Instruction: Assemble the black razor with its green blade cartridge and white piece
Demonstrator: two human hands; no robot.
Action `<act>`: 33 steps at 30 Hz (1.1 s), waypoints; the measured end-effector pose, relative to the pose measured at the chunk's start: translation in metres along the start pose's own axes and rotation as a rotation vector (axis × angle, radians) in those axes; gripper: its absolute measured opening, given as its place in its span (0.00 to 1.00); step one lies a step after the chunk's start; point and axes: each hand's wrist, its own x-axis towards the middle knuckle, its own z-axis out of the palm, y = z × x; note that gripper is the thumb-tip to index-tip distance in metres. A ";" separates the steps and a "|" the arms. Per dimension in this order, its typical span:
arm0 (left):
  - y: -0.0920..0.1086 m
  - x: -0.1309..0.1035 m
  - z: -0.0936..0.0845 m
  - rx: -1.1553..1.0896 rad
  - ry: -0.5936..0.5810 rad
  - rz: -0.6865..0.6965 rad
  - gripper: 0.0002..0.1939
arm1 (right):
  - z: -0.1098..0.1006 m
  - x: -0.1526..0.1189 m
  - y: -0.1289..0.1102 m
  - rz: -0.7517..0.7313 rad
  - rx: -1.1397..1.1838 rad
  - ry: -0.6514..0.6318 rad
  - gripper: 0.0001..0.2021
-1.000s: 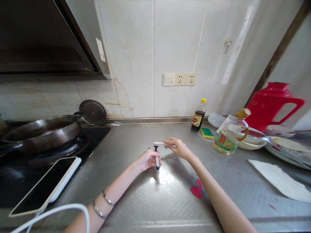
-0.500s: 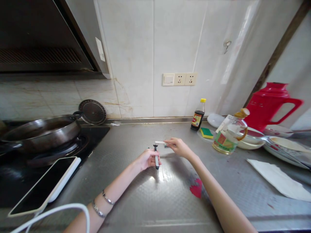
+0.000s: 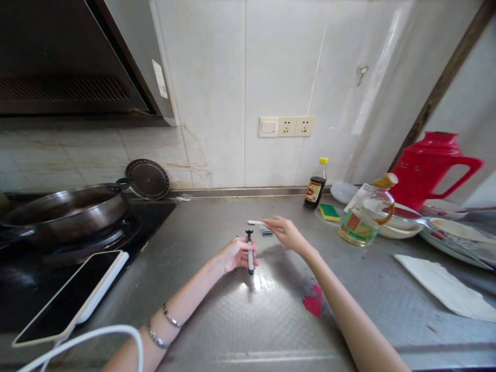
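Note:
My left hand (image 3: 234, 254) is closed around a slim grey handle (image 3: 250, 261) with black ends and a small forked black top. It holds the handle nearly upright over the metal counter. Between the pinched fingertips of my right hand (image 3: 285, 232) is the end of a thin white strip (image 3: 253, 222), which points left above the handle's forked top, apart from it. Just below these fingers lie small dark green cylinders (image 3: 267, 232) that look like batteries; their number is hard to tell.
A pan (image 3: 73, 212) stands on the stove at left, with a phone (image 3: 73, 294) and white cable (image 3: 96, 330) nearer me. At right are a soy sauce bottle (image 3: 315, 188), sponge (image 3: 329, 212), oil jug (image 3: 362, 222), red thermos (image 3: 422, 168), dishes and a white paper (image 3: 445, 287).
My right hand has drawn the white strip slightly up and away from the handle's top. The small green cylinders now show more fully. My left hand has lowered the handle slightly.

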 end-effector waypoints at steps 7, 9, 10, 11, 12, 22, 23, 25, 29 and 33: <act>0.001 -0.002 0.001 0.035 -0.003 0.031 0.13 | -0.003 -0.002 0.002 -0.034 -0.058 -0.039 0.15; 0.002 -0.002 0.001 0.035 0.010 0.033 0.13 | -0.007 -0.002 0.004 -0.030 -0.054 -0.035 0.15; 0.002 -0.001 0.001 0.034 0.013 0.031 0.13 | -0.007 -0.002 0.004 -0.024 -0.055 -0.026 0.15; 0.001 -0.001 0.001 0.035 0.015 0.027 0.12 | -0.007 -0.002 0.003 -0.016 -0.057 -0.014 0.15; 0.001 -0.001 0.002 0.036 0.015 0.022 0.12 | -0.006 -0.002 0.002 -0.009 -0.060 -0.001 0.15; 0.006 -0.005 0.004 0.054 0.044 0.039 0.12 | -0.016 -0.004 0.002 -0.006 -0.036 -0.074 0.14; 0.007 -0.005 0.004 0.054 0.050 0.045 0.12 | -0.018 -0.004 0.002 -0.002 -0.030 -0.072 0.14; 0.006 -0.005 0.004 0.063 0.050 0.051 0.12 | -0.017 -0.003 0.001 0.008 -0.026 -0.040 0.14; 0.002 -0.004 0.004 0.094 0.010 0.042 0.14 | -0.006 -0.002 -0.006 0.006 -0.025 0.001 0.15; 0.002 -0.004 0.004 0.123 0.004 0.052 0.16 | -0.008 -0.002 -0.007 -0.007 0.000 -0.060 0.14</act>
